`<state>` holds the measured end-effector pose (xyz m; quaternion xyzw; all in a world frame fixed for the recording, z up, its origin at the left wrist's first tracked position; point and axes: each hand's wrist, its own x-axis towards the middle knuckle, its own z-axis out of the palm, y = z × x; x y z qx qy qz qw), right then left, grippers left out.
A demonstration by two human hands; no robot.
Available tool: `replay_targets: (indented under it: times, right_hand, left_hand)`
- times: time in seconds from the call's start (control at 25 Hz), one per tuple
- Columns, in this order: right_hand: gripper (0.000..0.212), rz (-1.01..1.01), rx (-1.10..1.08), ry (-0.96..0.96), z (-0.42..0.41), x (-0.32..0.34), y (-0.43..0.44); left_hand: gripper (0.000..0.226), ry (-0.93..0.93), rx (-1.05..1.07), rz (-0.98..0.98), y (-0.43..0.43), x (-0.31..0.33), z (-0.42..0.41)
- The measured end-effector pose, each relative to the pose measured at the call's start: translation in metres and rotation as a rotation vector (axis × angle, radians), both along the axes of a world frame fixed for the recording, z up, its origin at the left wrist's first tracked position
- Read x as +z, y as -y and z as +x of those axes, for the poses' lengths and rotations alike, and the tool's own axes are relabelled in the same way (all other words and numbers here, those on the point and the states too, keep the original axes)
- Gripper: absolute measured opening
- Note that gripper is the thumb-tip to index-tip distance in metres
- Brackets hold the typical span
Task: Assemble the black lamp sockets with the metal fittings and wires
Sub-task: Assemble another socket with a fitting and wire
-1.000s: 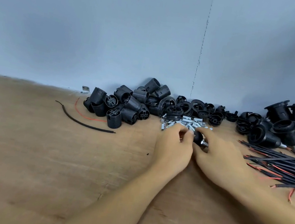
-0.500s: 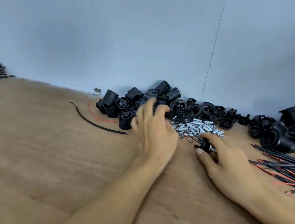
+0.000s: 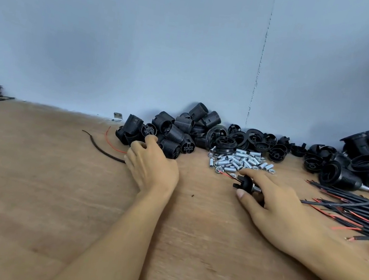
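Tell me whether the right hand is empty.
No: the right hand holds a small black socket part with a metal fitting and thin wires, near the fittings pile.

Single head-worn wide-angle view, looking forward and down along both forearms. Close range over the wooden surface (image 3: 29,189); left hand (image 3: 151,168) and right hand (image 3: 274,204) mid-frame; blue wall (image 3: 122,36) directly beyond the hands.

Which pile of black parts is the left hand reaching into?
The left hand reaches into the pile of ribbed socket barrels, left of the metal fittings; the other piles hold flatter ring-shaped caps and larger flanged sockets.
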<state>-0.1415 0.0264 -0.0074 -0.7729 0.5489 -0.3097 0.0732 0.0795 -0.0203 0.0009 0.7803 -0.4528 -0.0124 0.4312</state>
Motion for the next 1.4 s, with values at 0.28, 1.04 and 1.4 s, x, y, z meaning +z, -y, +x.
replay_targets:
  times: [0.28, 1.04, 1.4]
  right_hand:
    - [0.037, -0.129, -0.231, -0.292, -0.023, 0.005, 0.001]
    - [0.011, 0.024, -0.056, 0.260, -0.036, 0.015, 0.000]
    - [0.009, 0.142, 0.057, 0.432, -0.035, 0.014, -0.002]
  left_hand:
    - [0.053, -0.022, -0.284, -0.328, -0.012, 0.008, -0.037]
    - [0.047, -0.082, -0.950, -0.163, -0.027, -0.016, -0.079]
    - [0.042, -0.080, -0.930, -0.167, -0.026, -0.015, -0.078]
